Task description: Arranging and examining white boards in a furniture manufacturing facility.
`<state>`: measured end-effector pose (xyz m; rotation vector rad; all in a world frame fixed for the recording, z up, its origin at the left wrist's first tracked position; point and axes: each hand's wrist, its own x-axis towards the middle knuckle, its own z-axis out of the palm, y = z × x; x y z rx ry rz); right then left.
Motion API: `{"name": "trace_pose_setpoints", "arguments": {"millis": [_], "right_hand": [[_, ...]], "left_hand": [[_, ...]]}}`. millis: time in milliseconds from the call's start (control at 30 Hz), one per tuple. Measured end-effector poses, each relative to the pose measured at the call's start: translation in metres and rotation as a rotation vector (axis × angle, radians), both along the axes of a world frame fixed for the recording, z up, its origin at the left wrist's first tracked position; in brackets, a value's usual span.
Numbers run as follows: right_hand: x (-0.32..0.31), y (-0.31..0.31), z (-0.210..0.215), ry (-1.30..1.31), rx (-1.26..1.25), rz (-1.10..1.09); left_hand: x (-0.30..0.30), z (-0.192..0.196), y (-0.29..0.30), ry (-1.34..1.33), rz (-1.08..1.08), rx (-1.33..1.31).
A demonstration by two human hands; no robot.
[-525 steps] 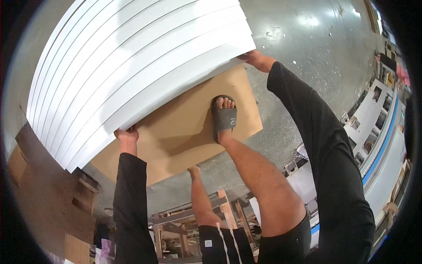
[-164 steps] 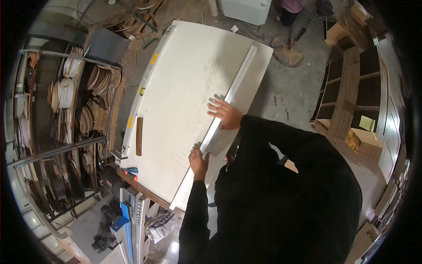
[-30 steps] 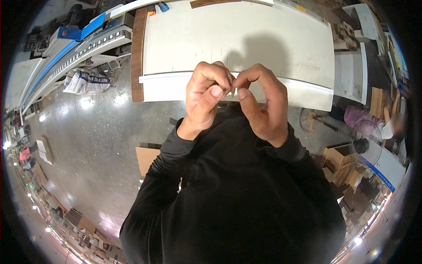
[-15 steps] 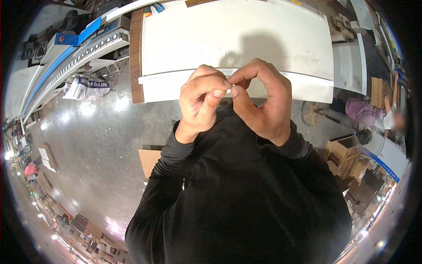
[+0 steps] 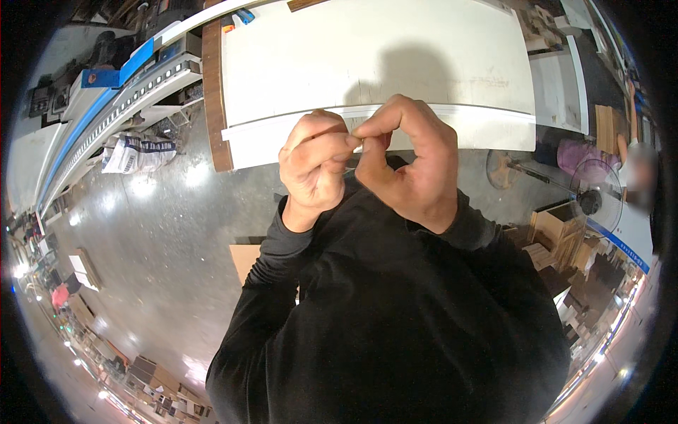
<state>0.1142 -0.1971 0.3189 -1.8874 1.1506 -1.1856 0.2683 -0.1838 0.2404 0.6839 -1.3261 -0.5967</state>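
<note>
My left hand [image 5: 313, 164] and my right hand [image 5: 418, 162] are raised with their fingertips meeting above the near edge of the white-topped workbench [image 5: 304, 63]. Each is closed in a pinch. Whatever lies between the fingertips is too small or too hidden to name. The right thumb and forefinger form a ring, while the left fingers are curled tightly together. Beneath and behind the hands, a long narrow white strip [image 5: 487, 112] runs across the bench, partly covered by them.
A brown board edge [image 5: 215, 92] borders the bench's left side, near a small blue and orange object [image 5: 244, 17]. Left of it a white sack [image 5: 139, 153] lies on the floor. On the right are a fan [image 5: 592, 201], wooden boxes [image 5: 558, 225] and a partly visible person [image 5: 628, 173].
Both hands have shifted slightly left, fingertips still together. The left fingers have curled in more, and the left thumb now shows less. The whole view has turned a little.
</note>
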Motion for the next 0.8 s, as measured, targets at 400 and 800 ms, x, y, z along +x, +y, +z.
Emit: {"name": "trace_pose_setpoints", "arguments": {"millis": [400, 800], "right_hand": [[0.018, -0.004, 0.006, 0.083, -0.138, -0.027], [0.041, 0.012, -0.013, 0.062, 0.027, -0.103]], "left_hand": [[0.010, 0.005, 0.000, 0.072, 0.029, 0.026], [0.038, -0.001, 0.002, -0.150, 0.098, -0.031]]}}
